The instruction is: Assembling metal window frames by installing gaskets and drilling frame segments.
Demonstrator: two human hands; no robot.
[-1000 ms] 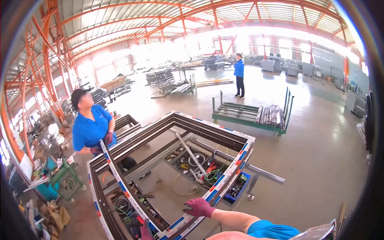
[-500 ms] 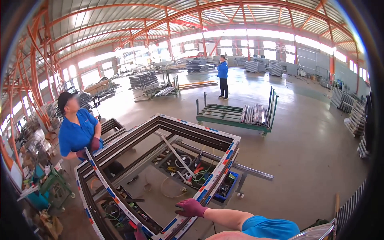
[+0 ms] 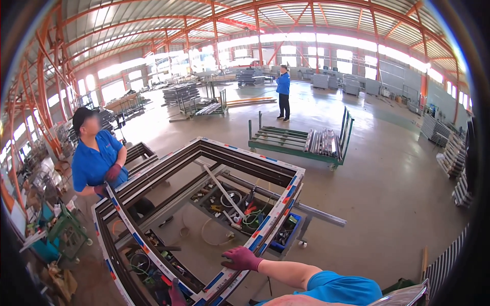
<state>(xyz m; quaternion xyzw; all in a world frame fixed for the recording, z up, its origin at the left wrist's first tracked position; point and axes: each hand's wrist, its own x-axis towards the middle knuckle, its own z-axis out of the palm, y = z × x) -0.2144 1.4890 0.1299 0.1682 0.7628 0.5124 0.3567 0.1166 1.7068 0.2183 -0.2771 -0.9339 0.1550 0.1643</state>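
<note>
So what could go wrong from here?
The metal bar jutting out past the frame on the right could catch someone walking by. If the frame shifted, the gloved right hand resting on its near side might get pinched. The co-worker's hands at the far-left end could be caught too.

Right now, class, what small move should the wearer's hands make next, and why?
Probably a slight nudge of the long bar with the left hand, the right hand bracing the frame: the left hand is beside the bar's near end, the right lies on the frame, and a co-worker's gloved hand is at the bar's far end.
</note>
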